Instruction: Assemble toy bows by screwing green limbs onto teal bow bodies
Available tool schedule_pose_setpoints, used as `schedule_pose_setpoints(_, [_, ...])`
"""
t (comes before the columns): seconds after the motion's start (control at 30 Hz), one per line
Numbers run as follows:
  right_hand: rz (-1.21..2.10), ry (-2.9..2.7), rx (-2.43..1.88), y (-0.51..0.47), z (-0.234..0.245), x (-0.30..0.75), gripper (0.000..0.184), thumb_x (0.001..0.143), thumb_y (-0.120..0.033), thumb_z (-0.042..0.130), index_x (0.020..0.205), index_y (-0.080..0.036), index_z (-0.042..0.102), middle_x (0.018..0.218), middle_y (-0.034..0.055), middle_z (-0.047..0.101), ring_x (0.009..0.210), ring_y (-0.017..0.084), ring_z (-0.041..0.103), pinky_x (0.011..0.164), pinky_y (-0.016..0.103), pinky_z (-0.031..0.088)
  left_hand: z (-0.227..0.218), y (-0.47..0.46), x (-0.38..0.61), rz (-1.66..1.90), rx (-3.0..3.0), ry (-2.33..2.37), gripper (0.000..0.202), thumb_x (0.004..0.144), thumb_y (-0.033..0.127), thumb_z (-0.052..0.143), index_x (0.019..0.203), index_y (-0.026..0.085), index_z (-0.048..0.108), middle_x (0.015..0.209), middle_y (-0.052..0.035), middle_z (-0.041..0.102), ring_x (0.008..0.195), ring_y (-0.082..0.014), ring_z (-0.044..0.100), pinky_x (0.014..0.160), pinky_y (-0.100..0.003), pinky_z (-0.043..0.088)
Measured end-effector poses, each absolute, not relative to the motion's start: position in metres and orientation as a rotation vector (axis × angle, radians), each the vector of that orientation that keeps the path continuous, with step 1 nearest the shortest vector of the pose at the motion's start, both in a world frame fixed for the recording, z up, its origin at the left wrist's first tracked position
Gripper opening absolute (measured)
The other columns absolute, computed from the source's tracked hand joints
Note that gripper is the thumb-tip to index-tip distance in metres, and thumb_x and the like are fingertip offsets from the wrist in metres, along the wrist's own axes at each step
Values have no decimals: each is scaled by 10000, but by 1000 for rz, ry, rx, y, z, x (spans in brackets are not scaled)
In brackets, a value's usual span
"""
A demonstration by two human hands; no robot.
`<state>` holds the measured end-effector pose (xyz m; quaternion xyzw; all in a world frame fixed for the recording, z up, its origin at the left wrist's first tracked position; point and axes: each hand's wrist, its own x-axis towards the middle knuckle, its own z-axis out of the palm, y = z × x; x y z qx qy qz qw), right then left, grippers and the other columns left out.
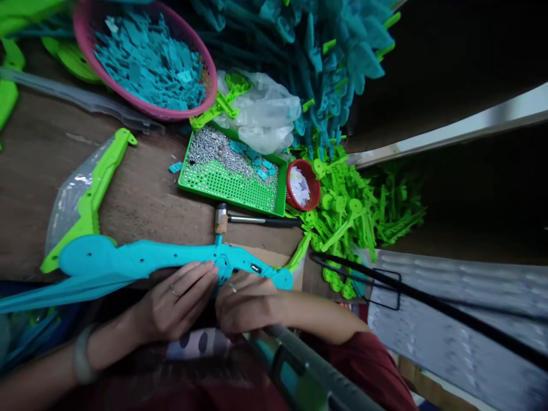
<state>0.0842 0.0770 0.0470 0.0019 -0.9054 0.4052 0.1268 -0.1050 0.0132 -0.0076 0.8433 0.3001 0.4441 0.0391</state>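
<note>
A blue plastic toy bow body [166, 253] lies across the near edge of the workbench, with screw holes and a small dark label. My left hand [180, 299] rests its fingers together on the middle of it, thumb hidden. Close to its right end, my right hand [246, 302] is closed with curled fingers against the lower edge; whatever is under the palm is hidden. Green limbs [92, 202] with clear plastic stick out past both ends. A hammer [252, 219] lies just beyond, its head touching a blue peg on the body.
Beyond the hammer sits a green tray [226, 191] of screws. A pink basket [149, 105] holds blue pieces; a red basket [314, 185] holds white ones. Green parts [355, 211] and blue parts [308, 63] are heaped behind. A blurred dark bar [317, 371] crosses the foreground.
</note>
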Motion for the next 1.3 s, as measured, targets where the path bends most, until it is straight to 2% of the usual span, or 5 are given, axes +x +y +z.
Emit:
schedule_pose_setpoints(0.17, [1490, -2031, 96, 81, 51, 69, 398, 919, -545, 501, 731, -201, 571, 622, 25, 642, 605, 101, 648, 668, 196, 561, -11, 7, -104, 1348, 2562, 938, 278, 921, 50, 451, 1124, -15, 630, 1172, -213, 670, 1277, -343, 523, 1004, -467, 536])
schedule_pose_setpoints(0.4, [1319, -1570, -323, 119, 126, 100, 307, 889, -350, 549, 1183, -271, 508, 522, -91, 453, 432, 103, 511, 468, 214, 514, 61, 40, -114, 939, 2602, 1060, 277, 991, 213, 436, 1127, 79, 636, 1110, -131, 689, 1072, -269, 615, 879, -420, 526])
schedule_pose_setpoints(0.77, [944, -1169, -693, 175, 113, 135, 210, 763, -286, 596, 963, -252, 541, 477, -101, 446, 376, 103, 420, 399, 234, 440, 69, 274, -14, 73, 3112, 800, 174, 901, 78, 515, 958, 113, 676, 972, -106, 665, 909, -214, 598, 723, -305, 432])
schedule_pose_setpoints(1.0, [907, -1234, -705, 200, 94, 138, 274, 801, -315, 672, 1035, -267, 538, 534, -110, 498, 426, 95, 500, 462, 248, 458, 93, 271, -31, 117, 2928, 1167, 242, 944, 117, 397, 1069, 72, 598, 1001, -148, 636, 845, -232, 604, 646, -313, 415])
schedule_pose_setpoints(1.3, [1017, -1277, -736, 228, 69, 100, 343, 813, -422, 663, 1062, -242, 511, 528, -103, 502, 446, 114, 517, 508, 286, 461, 104, 154, -85, 391, 2099, 1044, 275, 950, 366, 392, 847, 203, 589, 796, -20, 657, 687, -166, 612, 614, -281, 446])
